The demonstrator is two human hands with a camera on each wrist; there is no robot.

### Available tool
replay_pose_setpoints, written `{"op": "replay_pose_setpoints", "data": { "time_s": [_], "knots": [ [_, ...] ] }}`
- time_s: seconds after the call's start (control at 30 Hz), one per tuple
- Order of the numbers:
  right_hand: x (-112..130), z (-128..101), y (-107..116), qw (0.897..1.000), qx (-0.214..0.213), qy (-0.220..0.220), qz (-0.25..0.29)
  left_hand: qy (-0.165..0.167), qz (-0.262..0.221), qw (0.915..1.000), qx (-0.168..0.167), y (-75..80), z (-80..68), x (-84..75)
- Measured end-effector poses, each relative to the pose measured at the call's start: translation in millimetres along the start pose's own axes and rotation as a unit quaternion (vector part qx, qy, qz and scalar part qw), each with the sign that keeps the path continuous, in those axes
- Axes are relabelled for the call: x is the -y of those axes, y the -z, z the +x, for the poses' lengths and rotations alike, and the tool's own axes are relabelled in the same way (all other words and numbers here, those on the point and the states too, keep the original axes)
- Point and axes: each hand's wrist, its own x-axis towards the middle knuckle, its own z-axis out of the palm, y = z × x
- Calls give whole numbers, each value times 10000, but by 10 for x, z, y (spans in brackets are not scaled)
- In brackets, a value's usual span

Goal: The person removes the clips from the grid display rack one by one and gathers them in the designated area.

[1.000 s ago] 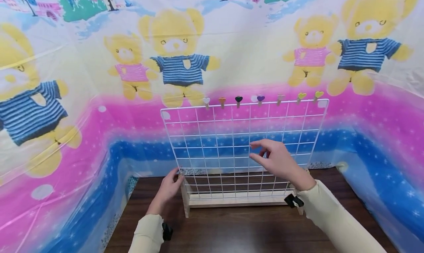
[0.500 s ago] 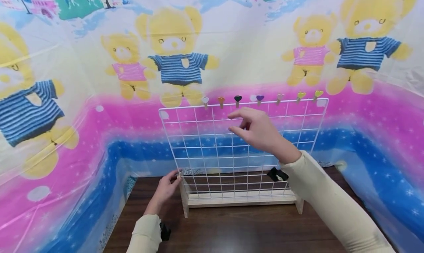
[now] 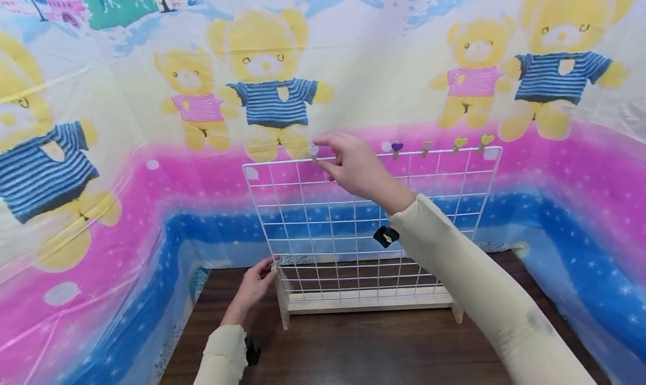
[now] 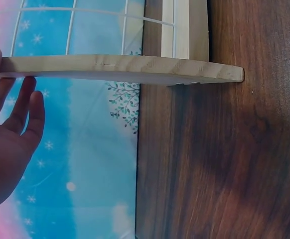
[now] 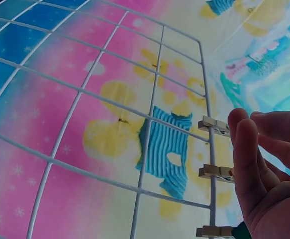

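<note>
A white wire grid panel (image 3: 343, 222) stands upright in a pale wooden stand (image 3: 370, 305). Along its top wire sit heart clothespins: a white one (image 3: 313, 151), a purple one (image 3: 397, 147), a pink one (image 3: 428, 145) and two yellow ones (image 3: 460, 143). My right hand (image 3: 353, 166) is beside the white heart clothespin, thumb and forefinger apart around its edge; contact cannot be told. This hand hides the orange and green hearts in the head view. At the lower left, my left hand (image 3: 254, 287) pinches the stand's side post (image 4: 120, 64), thumb on one face and fingers on the other.
The stand rests on a dark brown wooden table (image 3: 373, 351). Behind and on both sides hangs a printed cloth (image 3: 373, 77) with bears. In the right wrist view, several wooden clothespins (image 5: 215, 172) line the panel's top wire.
My right hand has moved up and left from the middle of the grid to the white heart clothespin. The left hand has stayed on the post.
</note>
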Motion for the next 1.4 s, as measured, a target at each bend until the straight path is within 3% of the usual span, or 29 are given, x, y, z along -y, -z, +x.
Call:
{"op": "replay_pose_setpoints", "data": {
  "time_s": [0.23, 0.57, 1.07, 1.4],
  "knots": [
    [16, 131, -98, 9950, 394, -687, 607, 31, -7, 10000, -36, -3, 1, 16],
    [23, 155, -160, 9902, 138, -989, 977, 40, 133, 9999, -21, 11, 16, 20],
    [7, 126, -196, 9927, -350, -464, 1054, 71, 95, 9999, -17, -1, -4, -7],
    [20, 97, -179, 9857, -592, -541, 1482, 75, 12, 10000, 36, 10, 5, 11]
  ]
}}
